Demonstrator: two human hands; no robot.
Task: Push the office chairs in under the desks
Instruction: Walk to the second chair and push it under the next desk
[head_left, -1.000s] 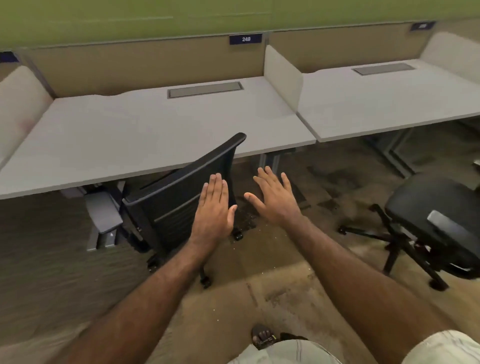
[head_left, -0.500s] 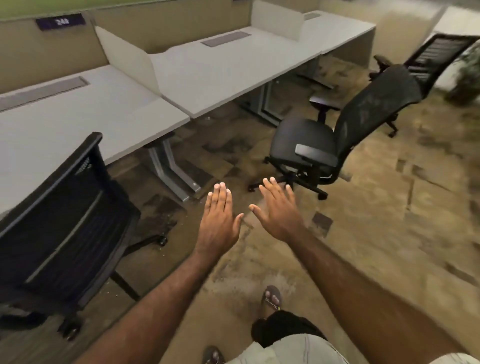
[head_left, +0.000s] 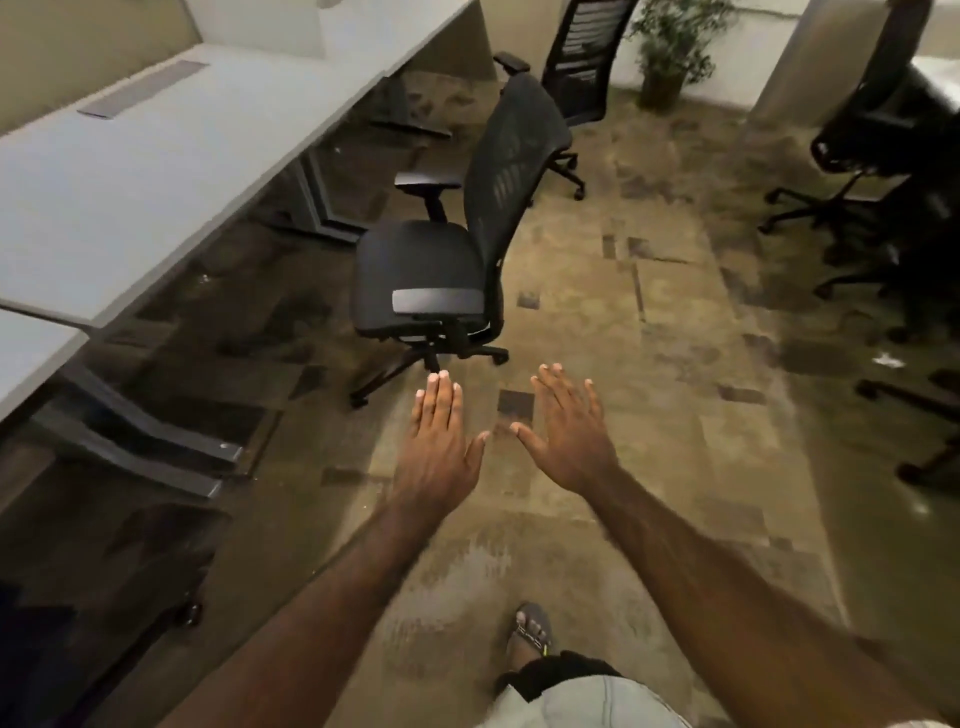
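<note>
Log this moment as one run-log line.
left hand open, empty | right hand open, empty | nearest chair out from desk, untouched

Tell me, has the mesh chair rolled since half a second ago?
Cannot tell. The camera swung right; the mesh chair still stands out from the desk, facing it, with no clear shift.

chair (head_left: 511, 156): black mesh back | desk (head_left: 130, 171): smooth matt | carpet (head_left: 649, 364): rough

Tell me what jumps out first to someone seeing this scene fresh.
Two open hands, left hand and right hand, reach forward over the carpet, touching nothing. Just ahead stands a black mesh office chair, pulled out from the long white desk on the left, its seat facing the desk.
</note>
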